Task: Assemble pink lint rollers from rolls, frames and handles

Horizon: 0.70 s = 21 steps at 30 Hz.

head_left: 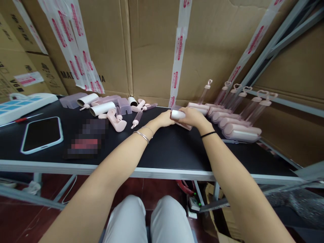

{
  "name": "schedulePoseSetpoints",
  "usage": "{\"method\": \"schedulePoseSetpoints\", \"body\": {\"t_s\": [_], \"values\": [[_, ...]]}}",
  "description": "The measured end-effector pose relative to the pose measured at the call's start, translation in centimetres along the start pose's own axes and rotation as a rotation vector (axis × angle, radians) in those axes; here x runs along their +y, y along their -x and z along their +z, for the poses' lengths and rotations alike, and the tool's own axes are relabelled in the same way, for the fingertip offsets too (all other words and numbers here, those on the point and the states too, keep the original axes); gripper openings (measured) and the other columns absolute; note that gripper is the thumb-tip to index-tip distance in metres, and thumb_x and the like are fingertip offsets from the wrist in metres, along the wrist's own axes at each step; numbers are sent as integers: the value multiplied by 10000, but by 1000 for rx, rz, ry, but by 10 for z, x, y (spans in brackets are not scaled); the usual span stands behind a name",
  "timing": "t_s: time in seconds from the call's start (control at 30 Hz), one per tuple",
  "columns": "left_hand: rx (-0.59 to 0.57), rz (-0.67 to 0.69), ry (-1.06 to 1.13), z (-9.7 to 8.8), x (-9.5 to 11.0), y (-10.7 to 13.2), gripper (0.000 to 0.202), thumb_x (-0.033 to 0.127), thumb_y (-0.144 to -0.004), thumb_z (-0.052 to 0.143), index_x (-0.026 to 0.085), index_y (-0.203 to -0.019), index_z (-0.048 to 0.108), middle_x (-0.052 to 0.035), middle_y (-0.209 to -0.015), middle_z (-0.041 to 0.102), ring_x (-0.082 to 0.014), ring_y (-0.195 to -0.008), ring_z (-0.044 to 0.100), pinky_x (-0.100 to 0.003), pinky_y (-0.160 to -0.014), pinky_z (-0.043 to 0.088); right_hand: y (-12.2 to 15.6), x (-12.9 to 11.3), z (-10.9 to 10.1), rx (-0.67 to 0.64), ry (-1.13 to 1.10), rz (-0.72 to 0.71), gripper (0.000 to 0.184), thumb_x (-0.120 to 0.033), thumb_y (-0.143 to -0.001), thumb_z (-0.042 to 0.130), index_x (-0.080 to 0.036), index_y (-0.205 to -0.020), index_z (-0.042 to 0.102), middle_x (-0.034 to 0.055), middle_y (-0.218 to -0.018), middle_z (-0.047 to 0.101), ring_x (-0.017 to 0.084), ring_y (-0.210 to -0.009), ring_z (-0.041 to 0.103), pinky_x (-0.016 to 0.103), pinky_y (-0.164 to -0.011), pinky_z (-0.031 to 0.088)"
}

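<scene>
Both my hands meet at the far middle of the black table [167, 148]. My right hand [192, 117] is closed over a white roll [177, 114] that sits on a pink holder [186, 126]. My left hand [165, 118] is curled against the left end of that roll. Just right of my hands lies a row of several assembled pink rollers [238, 130] with clear heart-topped handles [249, 108] pointing up and away. Loose parts lie to the left: white rolls [102, 108], a pink handle piece [116, 123] and translucent covers [124, 105].
A phone [42, 134] lies face up at the table's left, beside a blurred patch. A white tray-like object [24, 105] is at the far left edge. Taped cardboard boxes [152, 47] wall the back; a metal frame [278, 37] slants at right.
</scene>
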<state>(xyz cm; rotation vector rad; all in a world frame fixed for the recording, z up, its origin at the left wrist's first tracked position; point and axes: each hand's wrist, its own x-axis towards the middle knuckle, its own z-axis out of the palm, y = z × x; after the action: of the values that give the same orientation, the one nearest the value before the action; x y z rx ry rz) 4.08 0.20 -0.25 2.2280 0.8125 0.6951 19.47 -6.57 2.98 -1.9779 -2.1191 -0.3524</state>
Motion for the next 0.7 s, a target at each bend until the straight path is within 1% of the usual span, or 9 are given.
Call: {"method": "schedulePoseSetpoints", "body": {"t_s": [0.07,0.13,0.2,0.27,0.4,0.47,0.57,0.63,0.7], "values": [[32,34,20,1,-1,0,531,167,-608,722,124,-1106,544,-118,-1042,665,-230,-909,631,-338,-834,490,-1,-1,0,12,1,-22,395,-330,-705,636,-183,-1071,642,125,-1020,685,278,-903,633,322,-727,438],[68,28,35,2,-3,-3,562,169,-593,740,112,-1113,536,-139,-1109,646,-250,-986,610,-360,-881,470,-1,-3,-1,18,-4,-32,400,-344,-705,646,-180,-1069,648,129,-1031,683,285,-917,631,332,-742,441],[97,-11,48,3,-7,-6,540,146,-587,737,107,-1092,550,-147,-1118,642,-259,-994,607,-370,-888,464,-1,-6,-3,18,-22,-26,398,-368,-713,647,-188,-1068,654,121,-1029,690,285,-918,633,334,-744,444],[116,-40,70,4,-8,-9,478,109,-589,714,114,-1047,576,-135,-1088,654,-259,-985,610,-369,-891,460,1,-9,-6,28,-43,-15,392,-392,-728,639,-201,-1070,658,109,-1015,700,285,-913,635,336,-738,446],[128,-34,137,8,-3,-9,361,46,-621,636,114,-974,605,-114,-1039,675,-245,-985,613,-349,-901,450,3,-14,-8,66,-59,20,392,-396,-748,626,-202,-1087,651,119,-998,701,308,-921,632,358,-733,449],[186,-75,166,9,1,-7,415,36,-627,626,100,-1035,592,-137,-1101,655,-248,-1025,601,-342,-911,442,2,-12,-5,67,-75,24,405,-364,-751,630,-186,-1115,632,131,-1017,689,313,-929,626,373,-750,452],[259,-143,193,8,2,-5,578,31,-639,624,93,-1203,515,-173,-1220,600,-246,-1080,585,-333,-924,433,-1,-4,4,98,-102,4,447,-272,-732,649,-175,-1164,586,135,-1080,654,307,-981,600,400,-809,451],[255,-141,192,6,-1,-5,656,14,-644,618,102,-1275,464,-176,-1261,578,-236,-1084,588,-328,-923,435,-4,3,11,129,-128,-28,479,-225,-717,655,-182,-1185,566,126,-1108,631,299,-1019,576,419,-850,443],[232,-106,143,2,-6,-6,646,-7,-630,618,104,-1254,493,-164,-1235,598,-234,-1074,594,-324,-919,440,-7,8,17,143,-159,-78,491,-204,-713,650,-186,-1196,563,120,-1121,615,291,-1044,557,430,-886,431]]}}
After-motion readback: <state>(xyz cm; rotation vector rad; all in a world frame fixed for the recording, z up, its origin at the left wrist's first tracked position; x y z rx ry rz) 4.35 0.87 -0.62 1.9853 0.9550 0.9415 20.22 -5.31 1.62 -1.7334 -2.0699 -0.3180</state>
